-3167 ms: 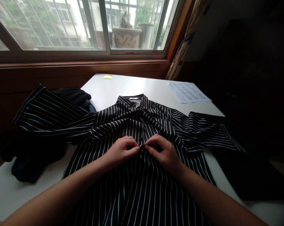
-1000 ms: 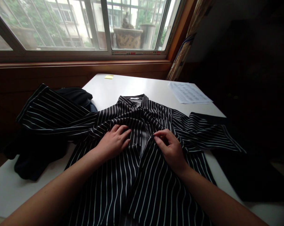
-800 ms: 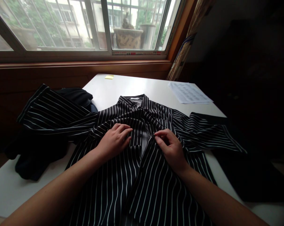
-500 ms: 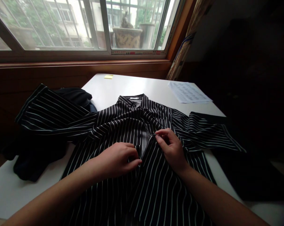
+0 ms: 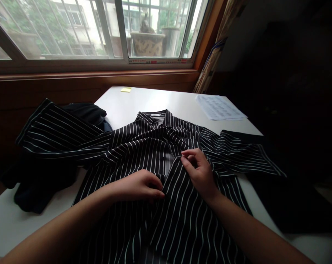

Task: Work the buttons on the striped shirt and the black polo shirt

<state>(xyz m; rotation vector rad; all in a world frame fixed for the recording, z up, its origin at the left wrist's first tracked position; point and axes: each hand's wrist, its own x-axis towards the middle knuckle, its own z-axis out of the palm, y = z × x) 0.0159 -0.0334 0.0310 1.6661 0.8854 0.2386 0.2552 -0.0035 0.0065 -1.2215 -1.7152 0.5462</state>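
Note:
A black shirt [image 5: 185,212] with white stripes lies spread face up, its collar [image 5: 168,119] pointing away from me and its sleeves out to both sides. The front is parted in the middle, and a grey inside strip shows through the gap. Between thumb and fingers, my right hand [image 5: 198,170] pinches the edge of the right front panel, lifting it slightly. My left hand [image 5: 146,185] is closed at the left panel's front edge, lower down and nearer to me. Its fingertips curl under, so the exact grip is partly hidden.
Beneath the shirt is a white table [image 5: 179,99]. Dark clothing [image 5: 39,187] is heaped at the left, partly under the sleeve. Printed papers [image 5: 221,107] lie at the back right, and a yellow sticky note [image 5: 126,89] at the far edge. A window [image 5: 154,29] stands behind.
My left hand has moved slightly down towards me, shifting the left front edge; the gap near the hem looks wider. My right hand keeps its pinch almost in place.

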